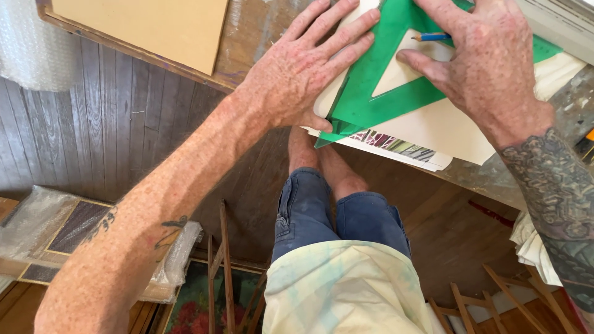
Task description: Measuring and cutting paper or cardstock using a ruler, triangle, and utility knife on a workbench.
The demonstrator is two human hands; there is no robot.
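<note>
Green plastic is the landmark: a see-through green set square lies flat on a pale sheet of card at the near edge of the table. Far to the left of the set square, on the floor, rest framed pictures wrapped in bubble wrap. Up and left of it a plain tan board lies on the table. The left hand presses down on the left part of the set square with fingers spread flat, not closed around anything. The sharp corner of the set square points toward the person, and its long edge runs up and to the right, away from the body. The right hand rests on the right part, holding a blue pencil near the inner cut-out; this hand is nearer to the pencil. Under the card, just below the set square, a striped printed sheet shows. Both hands are apart, one on each side.
</note>
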